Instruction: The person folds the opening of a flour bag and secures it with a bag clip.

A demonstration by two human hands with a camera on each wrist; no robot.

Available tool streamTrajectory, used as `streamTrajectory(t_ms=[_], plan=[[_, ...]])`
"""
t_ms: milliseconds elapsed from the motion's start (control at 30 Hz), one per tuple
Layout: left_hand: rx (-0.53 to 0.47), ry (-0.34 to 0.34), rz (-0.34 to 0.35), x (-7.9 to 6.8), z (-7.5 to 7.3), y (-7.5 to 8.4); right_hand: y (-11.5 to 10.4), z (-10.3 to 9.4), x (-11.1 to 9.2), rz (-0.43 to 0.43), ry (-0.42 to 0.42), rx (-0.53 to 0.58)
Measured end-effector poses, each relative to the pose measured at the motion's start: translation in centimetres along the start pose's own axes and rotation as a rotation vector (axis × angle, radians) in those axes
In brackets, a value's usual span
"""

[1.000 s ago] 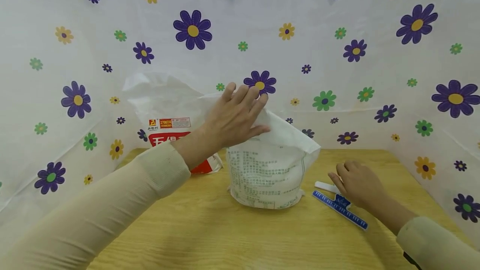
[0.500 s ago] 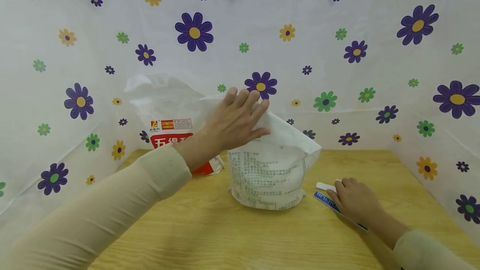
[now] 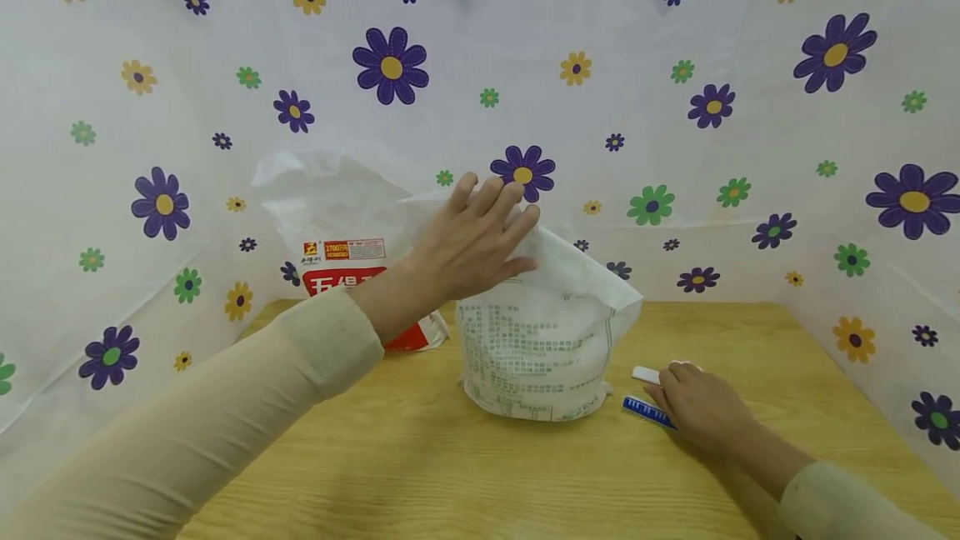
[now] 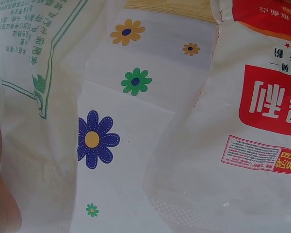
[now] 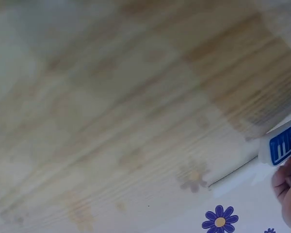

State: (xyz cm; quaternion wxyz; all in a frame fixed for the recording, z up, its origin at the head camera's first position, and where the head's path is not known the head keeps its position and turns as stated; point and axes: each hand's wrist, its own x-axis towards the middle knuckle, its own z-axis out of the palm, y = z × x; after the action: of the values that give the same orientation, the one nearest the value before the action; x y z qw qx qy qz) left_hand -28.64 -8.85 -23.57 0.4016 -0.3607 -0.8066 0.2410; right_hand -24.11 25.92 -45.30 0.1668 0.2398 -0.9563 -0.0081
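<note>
A white plastic flour bag with green print (image 3: 536, 357) stands upright on the table, its top edge folded and slanting down to the right. My left hand (image 3: 476, 240) grips this bag at the top, thumb on the near side and fingers over the upper edge. On the right, my right hand (image 3: 708, 411) holds a blue and white clip with a piano-key pattern (image 3: 647, 412), low over the table; the palm hides most of it. The right wrist view shows one end of the clip (image 5: 286, 143) beside the curled fingers.
Behind my left forearm stands a second flour bag, red and white (image 3: 345, 250), its loose clear-white top leaning left. A white sheet with printed flowers (image 3: 450, 57) walls off the back and sides of the wooden table (image 3: 420, 473).
My right hand has come down onto the clip and taken hold of it; the clip's front end has lifted and turned slightly. My left hand keeps its grip on the bag.
</note>
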Motion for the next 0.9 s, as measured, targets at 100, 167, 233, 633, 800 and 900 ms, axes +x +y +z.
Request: streamTrajectory(t_ms=[100,167,233,633,800,900], plan=[[-0.004,-0.011,0.002,0.0,0.0,0.0,0.0,-0.5,0.2,-0.016,0.035,0.002],[-0.006,-0.012,0.005,0.0,0.1,0.1,0.1,-0.8,0.4,-0.032,0.093,0.012],[-0.005,-0.004,0.006,0.0,0.1,0.1,0.3,-1.1,0.7,-0.061,0.186,0.019],[-0.001,0.030,0.003,-0.2,0.3,0.0,2.0,-3.9,2.4,-0.067,0.373,0.004],[0.015,0.015,0.007,0.0,0.2,0.0,2.4,-5.7,3.1,-0.014,0.361,-0.009],[0.023,0.002,0.010,0.1,0.1,0.2,2.7,-6.8,3.5,-0.011,0.370,-0.013]])
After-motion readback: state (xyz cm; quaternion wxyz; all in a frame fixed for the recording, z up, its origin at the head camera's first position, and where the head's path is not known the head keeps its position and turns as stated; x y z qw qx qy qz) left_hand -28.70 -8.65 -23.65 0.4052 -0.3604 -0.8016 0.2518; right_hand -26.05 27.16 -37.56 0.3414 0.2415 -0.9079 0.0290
